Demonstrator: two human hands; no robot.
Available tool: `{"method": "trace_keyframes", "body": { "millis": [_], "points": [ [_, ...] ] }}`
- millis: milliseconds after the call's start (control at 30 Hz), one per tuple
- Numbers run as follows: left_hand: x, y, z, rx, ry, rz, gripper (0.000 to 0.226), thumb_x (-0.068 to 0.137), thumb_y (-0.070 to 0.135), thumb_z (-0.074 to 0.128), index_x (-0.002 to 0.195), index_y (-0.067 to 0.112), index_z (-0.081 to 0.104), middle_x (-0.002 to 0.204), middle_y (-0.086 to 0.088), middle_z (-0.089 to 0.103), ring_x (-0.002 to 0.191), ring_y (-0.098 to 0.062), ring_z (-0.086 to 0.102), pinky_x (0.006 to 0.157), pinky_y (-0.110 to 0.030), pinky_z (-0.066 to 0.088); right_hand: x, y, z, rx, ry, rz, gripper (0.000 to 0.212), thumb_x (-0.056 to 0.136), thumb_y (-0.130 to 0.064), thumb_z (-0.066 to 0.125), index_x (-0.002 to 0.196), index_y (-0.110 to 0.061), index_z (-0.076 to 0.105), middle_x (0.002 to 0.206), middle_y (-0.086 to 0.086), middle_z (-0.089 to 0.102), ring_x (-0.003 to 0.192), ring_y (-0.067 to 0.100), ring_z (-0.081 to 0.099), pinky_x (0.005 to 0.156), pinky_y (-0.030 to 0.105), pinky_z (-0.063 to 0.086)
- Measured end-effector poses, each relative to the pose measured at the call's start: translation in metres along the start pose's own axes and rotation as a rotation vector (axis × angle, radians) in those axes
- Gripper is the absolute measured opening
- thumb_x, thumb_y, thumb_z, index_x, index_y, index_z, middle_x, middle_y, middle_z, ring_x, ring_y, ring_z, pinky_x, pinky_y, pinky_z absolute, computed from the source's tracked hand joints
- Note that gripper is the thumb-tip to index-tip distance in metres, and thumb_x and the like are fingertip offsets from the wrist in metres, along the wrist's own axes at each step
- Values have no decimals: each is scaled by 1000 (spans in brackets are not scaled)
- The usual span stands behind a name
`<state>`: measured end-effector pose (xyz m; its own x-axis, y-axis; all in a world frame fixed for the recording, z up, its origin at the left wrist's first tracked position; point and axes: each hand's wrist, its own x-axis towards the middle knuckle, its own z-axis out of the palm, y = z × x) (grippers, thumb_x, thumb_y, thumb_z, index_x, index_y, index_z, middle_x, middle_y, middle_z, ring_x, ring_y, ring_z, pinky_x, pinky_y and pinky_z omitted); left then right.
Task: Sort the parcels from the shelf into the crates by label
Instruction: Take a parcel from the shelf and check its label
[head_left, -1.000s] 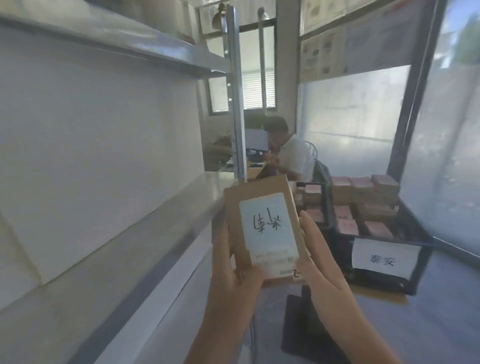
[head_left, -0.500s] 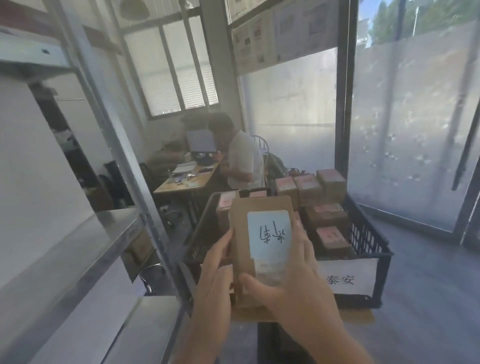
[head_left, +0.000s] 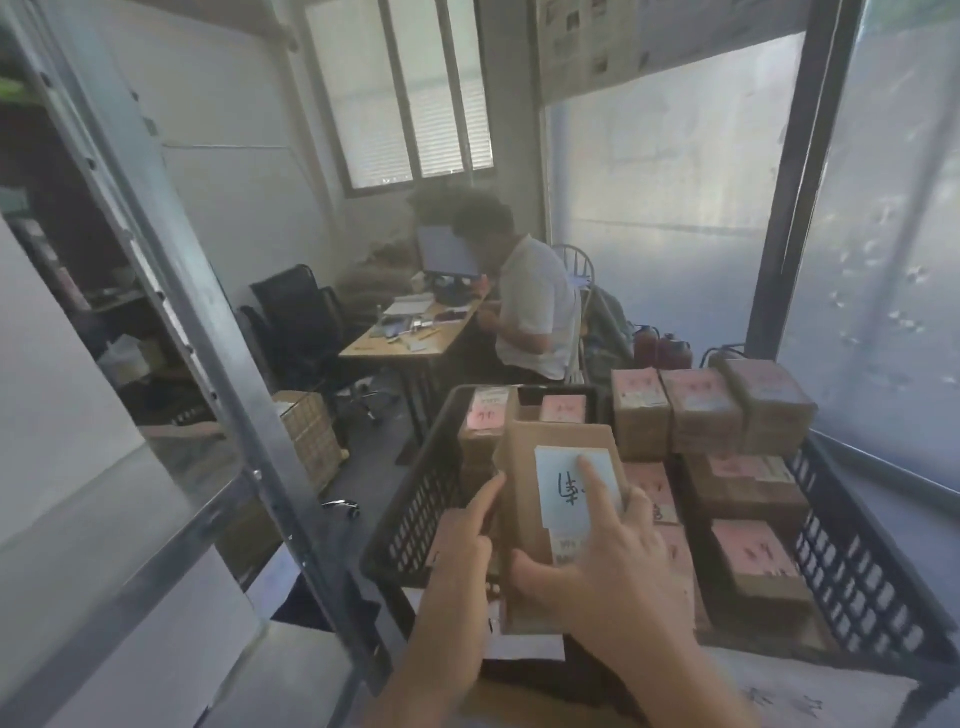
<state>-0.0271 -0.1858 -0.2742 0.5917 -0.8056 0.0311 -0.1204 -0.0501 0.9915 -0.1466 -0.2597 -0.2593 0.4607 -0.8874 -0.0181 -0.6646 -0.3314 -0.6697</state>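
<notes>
Both hands, left hand (head_left: 462, 540) and right hand (head_left: 613, 551), grip the white-labelled parcel (head_left: 561, 499) over the lower-centre black crate (head_left: 415, 509), label up for matching

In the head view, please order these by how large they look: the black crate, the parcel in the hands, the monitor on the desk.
1. Black crate, clearly largest.
2. Parcel held by both hands.
3. Monitor, smallest, though it stands farther away, so its true size is unsure.
</notes>
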Motion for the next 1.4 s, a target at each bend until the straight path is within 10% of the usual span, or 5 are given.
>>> {"method": "trace_keyframes", "body": {
  "millis": [200, 433, 833, 1267, 1400],
  "points": [
    [89, -25, -52, 74, 213, 104, 63, 91, 48, 27, 154, 53, 30, 162, 19, 34, 145, -8, 38, 121, -55, 35, 76, -16, 42, -69, 97, 80, 112, 72, -78, 61, 158, -51, -6, 165, 3, 9, 145, 33, 31, 104, 45, 42],
    [215, -47, -75, 123, 78, 171, 54, 95, 43, 27, 146, 49, 42, 157, 19, 40, 136, 15, 39, 115, -34, 42, 161, -25, 109, -234, 101, 290, 112, 71, -80, 53, 160, -44, -3, 166, 14, 8, 145, 36, 30, 110, 50, 37],
    [277, -78, -62, 185, 16, 156, 51, 95, 43, 26, 138, 40, 52, 156, 9, 44, 147, -3, 34, 126, -43, 30, 209, 4, 137, -394, 131, 399, 108, 78, -83, 42, 166, -31, 7, 169, 20, 15, 154, 38, 21, 122, 50, 25],
    [265, -75, -70, 252, -9, 156, 53, 97, 52, 28, 141, 42, 55, 156, 16, 42, 145, 6, 32, 106, -10, 24, 215, 9, 137, -399, 115, 391, 112, 79, -86, 42, 167, -27, 6, 170, 18, 12, 155, 38, 17, 119, 55, 27],
    [265, -73, -73, 358, -25, 176, 54, 95, 57, 35, 145, 46, 51, 161, 17, 35, 149, 0, 27, 123, -44, 31, 214, 12, 131, -358, 143, 312, 117, 76, -93, 40, 166, -33, -3, 175, 10, -5, 161, 35, -3, 125, 61, 17]
  ]
}}
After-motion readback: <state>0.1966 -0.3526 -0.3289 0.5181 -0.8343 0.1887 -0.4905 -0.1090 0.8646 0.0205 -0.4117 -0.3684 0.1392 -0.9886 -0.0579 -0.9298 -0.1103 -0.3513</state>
